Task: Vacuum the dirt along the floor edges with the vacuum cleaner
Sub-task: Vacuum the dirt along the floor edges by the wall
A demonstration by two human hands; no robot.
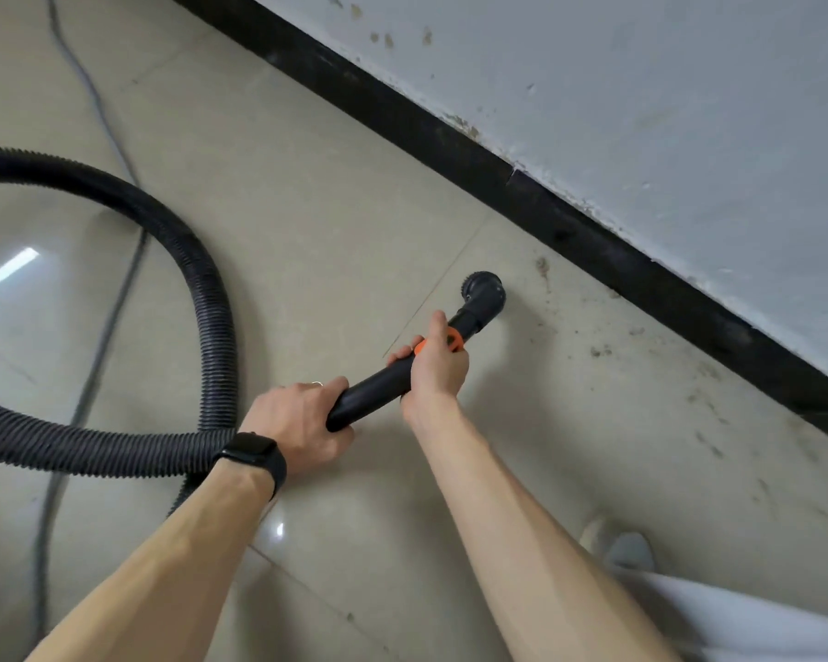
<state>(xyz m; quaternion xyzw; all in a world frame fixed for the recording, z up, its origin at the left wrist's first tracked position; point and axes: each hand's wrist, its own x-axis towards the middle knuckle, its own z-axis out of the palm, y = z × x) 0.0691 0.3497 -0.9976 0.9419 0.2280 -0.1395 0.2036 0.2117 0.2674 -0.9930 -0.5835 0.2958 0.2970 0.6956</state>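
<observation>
I hold a black vacuum wand (pixel 378 384) with both hands over a beige tiled floor. My left hand (pixel 297 420), with a black watch on the wrist, grips the wand's rear end. My right hand (pixel 433 363) grips it further forward, at an orange collar (pixel 452 340). The round black nozzle (pixel 484 293) at the tip sits on the tile, a short way from the black skirting board (pixel 570 222). Dark dirt specks (pixel 603 348) lie scattered on the floor between the nozzle and the skirting, running toward the lower right.
The ribbed black hose (pixel 211 298) loops across the floor on the left. A grey power cable (pixel 101 322) runs under it from top to bottom. A stained white wall (pixel 641 88) rises above the skirting. A light shoe (pixel 622 547) and white trouser leg show at lower right.
</observation>
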